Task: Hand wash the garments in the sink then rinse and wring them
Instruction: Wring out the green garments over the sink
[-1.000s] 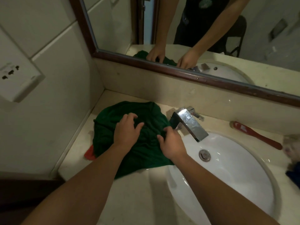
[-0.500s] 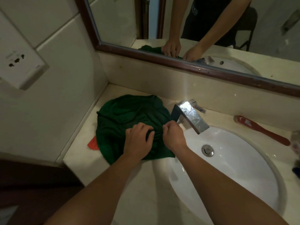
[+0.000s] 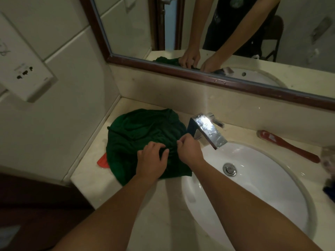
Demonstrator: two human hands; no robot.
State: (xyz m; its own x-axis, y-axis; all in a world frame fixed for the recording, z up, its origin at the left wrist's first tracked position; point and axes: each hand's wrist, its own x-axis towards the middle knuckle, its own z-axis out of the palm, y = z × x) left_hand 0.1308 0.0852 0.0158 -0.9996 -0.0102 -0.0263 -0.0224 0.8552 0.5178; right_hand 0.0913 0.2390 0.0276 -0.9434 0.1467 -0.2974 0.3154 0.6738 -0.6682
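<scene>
Green garment (image 3: 141,129) is bunched on the counter (image 3: 163,220), not in the sink (image 3: 268,192) yet, so I'd call this the gather-and-lift step before any washing.

The left hand (image 3: 153,161) has its fingers (image 3: 156,146) curled down into the cloth, with a ridge of fabric caught against the thumb. The right hand (image 3: 190,151) pinches a fold just beside it, fingertips (image 3: 181,142) closed tight on the fabric. Both hands grip the near edge, and most of the cloth spreads out beyond the fingers toward the wall.

Tips, for what it's worth: scoop in more of that far side before lifting, or it'll drag across the counter and trail over the rim. The tap (image 3: 208,130) sits right past the right fingertips, so swing low and under the spout rather than snagging on it. There's also a red scrap (image 3: 103,161) poking out from under the cloth to the left of the left fingers. No idea what it is, but it could get dragged along.

The garment itself looks like soft, thin knit, dark green, rumpled into loose folds with a rounded outline. Can't tell if it's damp. No water is running, and I see none pooled in the bowl.
</scene>
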